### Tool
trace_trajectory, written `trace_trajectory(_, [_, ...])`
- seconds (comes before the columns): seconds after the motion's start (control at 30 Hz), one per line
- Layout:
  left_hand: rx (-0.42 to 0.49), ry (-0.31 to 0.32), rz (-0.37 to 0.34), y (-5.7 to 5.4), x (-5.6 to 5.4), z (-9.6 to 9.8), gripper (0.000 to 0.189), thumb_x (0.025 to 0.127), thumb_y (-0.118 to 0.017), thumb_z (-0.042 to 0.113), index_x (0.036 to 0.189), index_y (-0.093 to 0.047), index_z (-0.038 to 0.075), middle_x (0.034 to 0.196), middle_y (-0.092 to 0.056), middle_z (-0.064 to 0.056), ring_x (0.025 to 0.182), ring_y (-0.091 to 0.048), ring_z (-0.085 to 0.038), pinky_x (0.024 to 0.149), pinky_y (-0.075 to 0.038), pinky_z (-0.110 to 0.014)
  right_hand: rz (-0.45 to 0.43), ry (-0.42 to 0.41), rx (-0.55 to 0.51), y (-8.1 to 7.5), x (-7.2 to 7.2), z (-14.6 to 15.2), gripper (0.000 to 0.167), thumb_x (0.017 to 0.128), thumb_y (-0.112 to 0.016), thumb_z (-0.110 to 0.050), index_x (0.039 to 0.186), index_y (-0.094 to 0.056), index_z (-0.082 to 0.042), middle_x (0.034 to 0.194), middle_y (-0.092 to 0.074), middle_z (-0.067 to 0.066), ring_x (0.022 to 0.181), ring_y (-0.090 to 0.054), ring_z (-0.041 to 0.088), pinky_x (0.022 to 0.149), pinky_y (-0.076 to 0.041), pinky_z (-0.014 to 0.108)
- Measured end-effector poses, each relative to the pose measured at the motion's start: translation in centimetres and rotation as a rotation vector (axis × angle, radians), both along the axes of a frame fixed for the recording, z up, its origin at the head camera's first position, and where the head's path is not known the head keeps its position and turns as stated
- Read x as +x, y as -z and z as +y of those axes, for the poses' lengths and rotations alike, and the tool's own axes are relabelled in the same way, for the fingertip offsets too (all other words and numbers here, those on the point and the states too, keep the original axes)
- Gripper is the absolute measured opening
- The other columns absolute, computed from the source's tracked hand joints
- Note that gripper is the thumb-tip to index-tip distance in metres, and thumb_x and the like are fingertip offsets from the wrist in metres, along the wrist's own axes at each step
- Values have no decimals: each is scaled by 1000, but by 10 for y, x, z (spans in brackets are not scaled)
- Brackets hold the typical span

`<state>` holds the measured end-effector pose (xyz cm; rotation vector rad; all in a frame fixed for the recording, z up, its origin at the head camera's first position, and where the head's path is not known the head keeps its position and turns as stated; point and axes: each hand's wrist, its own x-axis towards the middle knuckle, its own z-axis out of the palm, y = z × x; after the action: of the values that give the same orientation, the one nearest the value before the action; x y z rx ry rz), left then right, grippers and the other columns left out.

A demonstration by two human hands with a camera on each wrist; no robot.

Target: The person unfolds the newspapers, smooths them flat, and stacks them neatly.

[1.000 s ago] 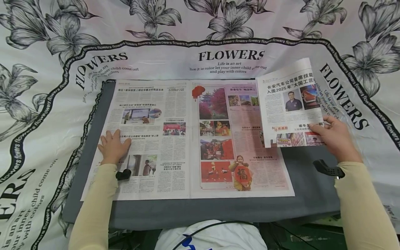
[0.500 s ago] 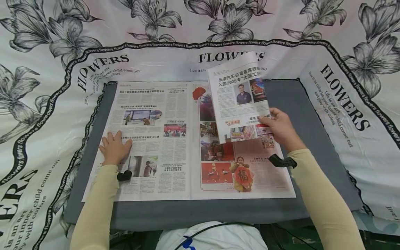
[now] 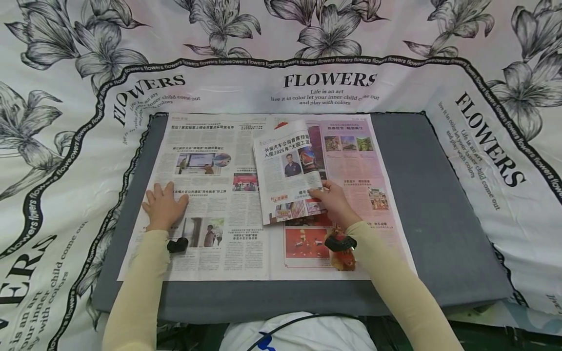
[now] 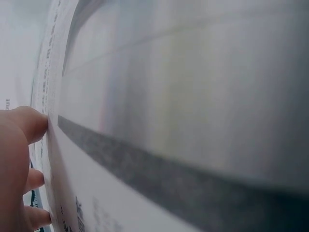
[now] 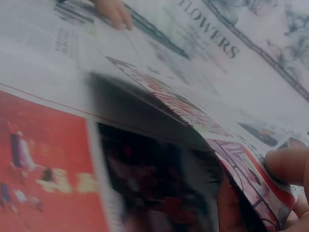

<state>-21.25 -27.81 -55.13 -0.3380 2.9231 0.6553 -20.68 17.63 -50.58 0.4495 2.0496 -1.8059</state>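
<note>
An unfolded newspaper (image 3: 246, 253) lies flat, its left page mostly text and its right page pinkish with red photos. My left hand (image 3: 164, 207) rests on the left page with fingers spread; in the left wrist view its fingertips touch the paper. My right hand (image 3: 335, 202) pinches the lower right edge of a smaller folded newspaper (image 3: 281, 151), thumb on top. This folded newspaper is tilted over the centre crease and covers part of the right page. In the right wrist view the thumb (image 5: 285, 164) presses its printed face, and a dark shadow lies beneath its raised edge.
A grey board or mat (image 3: 439, 195) lies under the newspaper and reaches farther to the right. Around it spreads a white tablecloth (image 3: 237, 87) printed with flowers and lettering. A black cable (image 3: 303, 317) crosses white cloth at the near edge.
My right hand has carried the folded newspaper leftward from beyond the right page to the centre crease, and lower toward the near side. My left hand has stayed in place.
</note>
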Motion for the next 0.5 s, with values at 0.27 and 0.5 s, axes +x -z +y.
trace_trajectory(0.27, [10,14,3,-1,1,-1,73,103,-48,38,157,-26,-5,163,-3,-41,149,1,-64,112,-4,-83,-32,30,-70,24,5,-22,37,101,-60,-11,136,-52,-2,93,-71,-1,66,-69,8,61,-58,26])
trace_trajectory(0.5, [12,13,9,-1,1,-1,72,103,-48,37,157,-26,-5,163,-3,-40,149,1,-64,112,-4,-82,-54,52,-19,33,8,-32,41,101,-64,-16,138,-53,-5,105,-73,9,68,-70,9,61,-58,26])
